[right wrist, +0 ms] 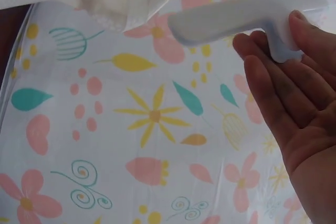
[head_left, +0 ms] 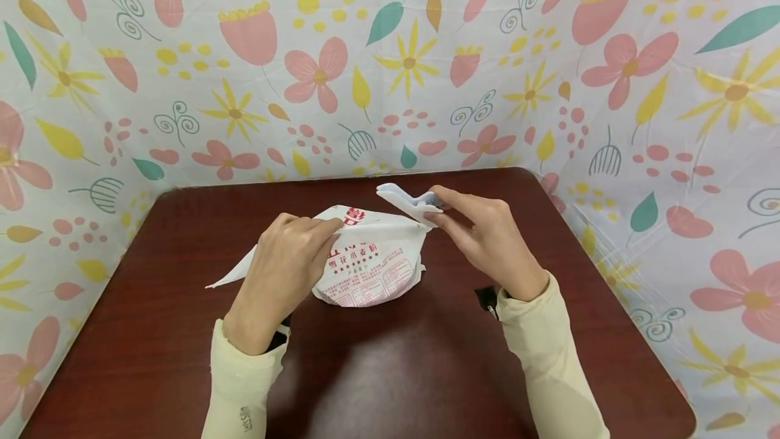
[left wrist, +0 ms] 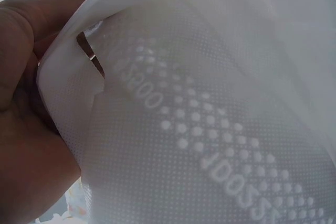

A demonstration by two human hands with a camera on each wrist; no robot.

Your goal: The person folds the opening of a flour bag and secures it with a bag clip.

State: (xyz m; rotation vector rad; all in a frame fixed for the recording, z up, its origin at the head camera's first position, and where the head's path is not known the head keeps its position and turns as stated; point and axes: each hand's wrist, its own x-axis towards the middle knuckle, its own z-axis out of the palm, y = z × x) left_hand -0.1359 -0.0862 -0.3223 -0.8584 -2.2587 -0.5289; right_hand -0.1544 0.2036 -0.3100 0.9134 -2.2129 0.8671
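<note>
A white flour bag (head_left: 372,273) with red print stands on the table, its top folded over and one corner sticking out to the left. My left hand (head_left: 283,273) grips the folded top edge. Close up in the left wrist view, the bag's white woven surface (left wrist: 210,108) hides part of the fingers. Just above the bag's right end, my right hand (head_left: 487,236) pinches a white plastic bag clip (head_left: 405,205) between thumb and fingers. The right wrist view shows the clip's long bar (right wrist: 226,22) apart from the bag's edge (right wrist: 126,9).
A dark reddish-brown table (head_left: 390,371) carries the bag. Behind it and along its right side hangs a flower-patterned white cloth (head_left: 390,87). Both forearms wear cream sleeves (head_left: 551,358).
</note>
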